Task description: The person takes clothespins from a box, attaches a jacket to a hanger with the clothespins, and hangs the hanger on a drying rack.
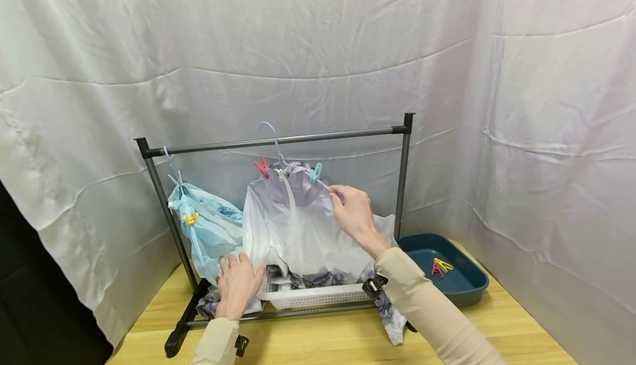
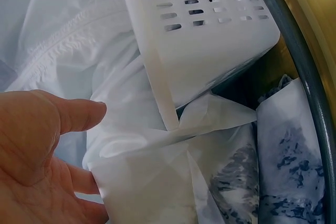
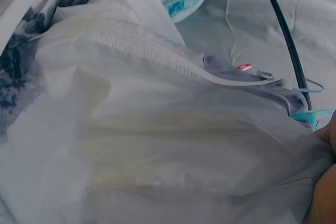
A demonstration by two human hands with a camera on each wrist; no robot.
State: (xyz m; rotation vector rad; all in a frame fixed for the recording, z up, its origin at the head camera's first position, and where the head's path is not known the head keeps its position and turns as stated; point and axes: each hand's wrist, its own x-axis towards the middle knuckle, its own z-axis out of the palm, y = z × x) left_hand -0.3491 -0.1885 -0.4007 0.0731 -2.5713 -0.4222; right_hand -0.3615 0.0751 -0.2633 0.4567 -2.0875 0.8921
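A lavender-to-white zip jacket [image 1: 310, 227] hangs from a pale blue hanger [image 1: 276, 139] on the rack's top bar. A red clothespin [image 1: 261, 168] and a teal clothespin [image 1: 315, 173] are clipped near its collar. My right hand [image 1: 355, 213] pinches the jacket's shoulder, on the right in the head view; only part of this hand shows in the right wrist view. Lower left, my left hand [image 1: 238, 282] lies by the jacket's sleeve with its fingers extended. In the left wrist view its thumb [image 2: 79, 115] stands apart from the fingers, beside the white cloth [image 2: 147, 182].
The dark metal rack [image 1: 218, 145] stands on a wooden table [image 1: 298, 340]. A light blue garment [image 1: 211, 227] with a yellow clothespin [image 1: 190, 218] hangs at left. Beneath the jacket sits a white perforated basket [image 1: 318, 297]. At right, a dark blue tub [image 1: 459, 276] holds yellow and red clothespins [image 1: 441, 266].
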